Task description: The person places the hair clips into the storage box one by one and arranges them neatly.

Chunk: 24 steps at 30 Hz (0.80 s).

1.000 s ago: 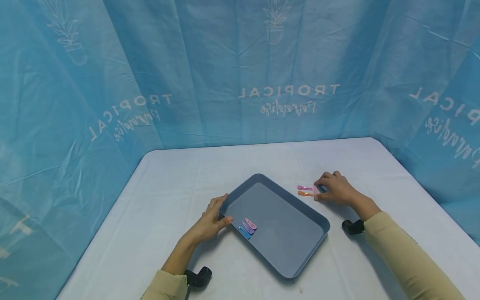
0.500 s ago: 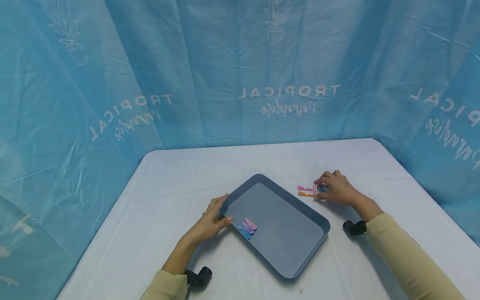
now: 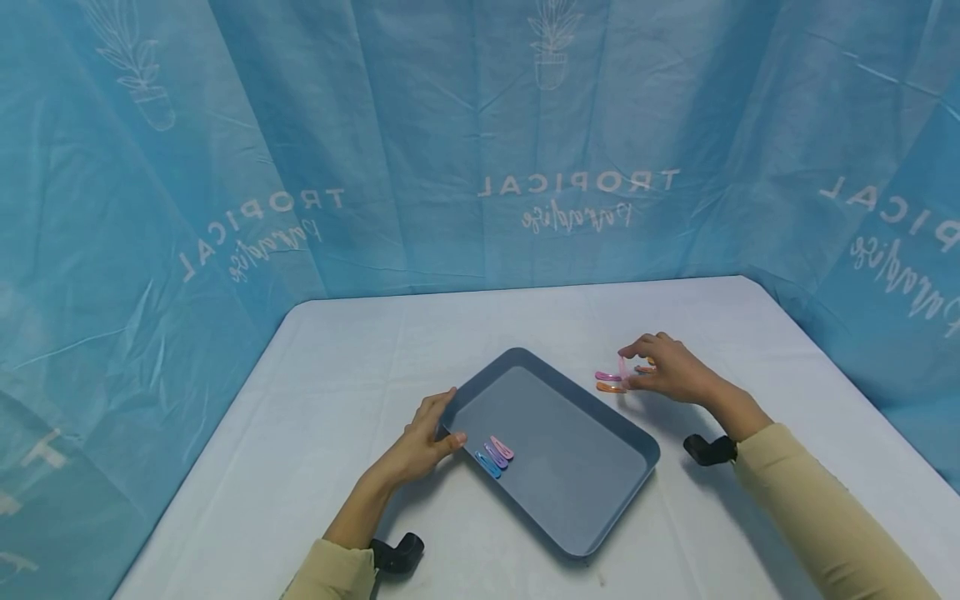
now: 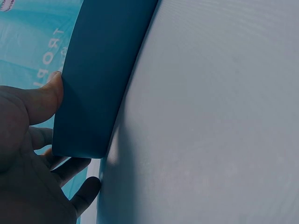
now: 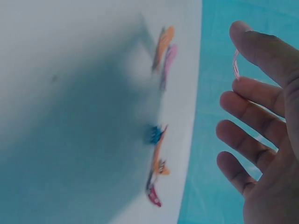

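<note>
My right hand (image 3: 667, 367) pinches a pink hair clip (image 3: 622, 368) between thumb and forefinger, raised above the table. In the right wrist view the clip (image 5: 236, 66) spans the gap between the fingertips, while the other fingers are loosely bent. A magenta clip (image 3: 608, 377) and an orange clip (image 3: 611, 387) lie just left of this hand. My left hand (image 3: 420, 446) holds the left corner of a grey tray (image 3: 555, 450), thumb at the rim and fingers around the outside. Inside that corner lie a blue clip (image 3: 487, 465), a purple clip (image 3: 496, 455) and a pink clip (image 3: 502, 448), side by side.
More clips, partly hidden by the right hand in the head view, lie on the white table (image 3: 360, 350); the right wrist view shows an orange clip (image 5: 158, 154), a blue piece (image 5: 156, 134) and a red piece (image 5: 153, 195). A blue curtain (image 3: 420, 242) surrounds the table.
My right hand has risen and shifted slightly left with the pink clip, uncovering orange and blue clips behind it. The left hand and tray have stayed put.
</note>
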Available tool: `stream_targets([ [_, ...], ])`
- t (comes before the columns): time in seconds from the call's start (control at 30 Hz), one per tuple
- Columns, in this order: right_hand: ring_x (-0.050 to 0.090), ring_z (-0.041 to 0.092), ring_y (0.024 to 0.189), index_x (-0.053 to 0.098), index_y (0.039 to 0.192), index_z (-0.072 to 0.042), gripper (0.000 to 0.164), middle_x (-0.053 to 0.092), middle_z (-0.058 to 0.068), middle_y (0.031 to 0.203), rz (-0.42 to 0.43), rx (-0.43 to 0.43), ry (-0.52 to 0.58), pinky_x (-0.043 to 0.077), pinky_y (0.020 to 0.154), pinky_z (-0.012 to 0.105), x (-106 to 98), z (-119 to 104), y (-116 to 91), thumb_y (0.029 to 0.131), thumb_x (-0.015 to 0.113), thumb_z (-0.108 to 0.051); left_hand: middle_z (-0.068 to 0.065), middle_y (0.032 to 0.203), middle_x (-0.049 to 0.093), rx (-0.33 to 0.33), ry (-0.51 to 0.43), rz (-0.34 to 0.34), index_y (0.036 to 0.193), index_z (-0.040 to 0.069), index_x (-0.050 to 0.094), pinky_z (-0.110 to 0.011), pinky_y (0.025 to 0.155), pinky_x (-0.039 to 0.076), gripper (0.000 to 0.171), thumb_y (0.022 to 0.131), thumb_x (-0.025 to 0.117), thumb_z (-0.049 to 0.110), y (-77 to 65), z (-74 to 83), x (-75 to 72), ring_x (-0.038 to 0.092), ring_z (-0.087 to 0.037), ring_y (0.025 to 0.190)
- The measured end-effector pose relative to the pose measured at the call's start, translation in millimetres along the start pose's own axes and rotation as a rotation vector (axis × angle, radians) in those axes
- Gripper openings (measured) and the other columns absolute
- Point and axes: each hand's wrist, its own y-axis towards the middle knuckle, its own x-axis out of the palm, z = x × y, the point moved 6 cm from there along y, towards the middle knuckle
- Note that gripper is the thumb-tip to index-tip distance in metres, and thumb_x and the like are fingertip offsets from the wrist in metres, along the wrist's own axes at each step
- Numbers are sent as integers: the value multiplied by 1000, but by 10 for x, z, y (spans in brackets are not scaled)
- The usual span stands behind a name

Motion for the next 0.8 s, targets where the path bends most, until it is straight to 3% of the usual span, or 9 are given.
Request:
stream_targets([
  [0.27, 52, 28, 108, 61, 124, -6, 52, 62, 13, 117, 23, -95, 26, 48, 87, 48, -78, -249, -19, 78, 77, -26, -17, 150, 25, 1, -2, 1, 151, 9, 20, -73, 105, 3, 75, 91, 62, 24, 0, 10, -1, 18, -41, 142],
  [0.5, 55, 25, 106, 60, 125, -6, 58, 60, 11, 115, 21, -135, 65, 51, 80, 41, -94, -466, -26, 78, 76, -35, -17, 150, 25, 0, -2, 2, 151, 9, 20, -73, 105, 2, 74, 91, 61, 24, 2, 4, 2, 17, -41, 143],
  [0.8, 57, 23, 105, 60, 124, -7, 54, 61, 7, 113, 42, -241, 67, 50, 81, 40, -72, -757, -21, 78, 77, -30, -17, 150, 24, -4, -10, 0, 152, 10, 19, -74, 104, 1, 75, 91, 61, 25, 1, 4, 1, 17, -40, 143],
])
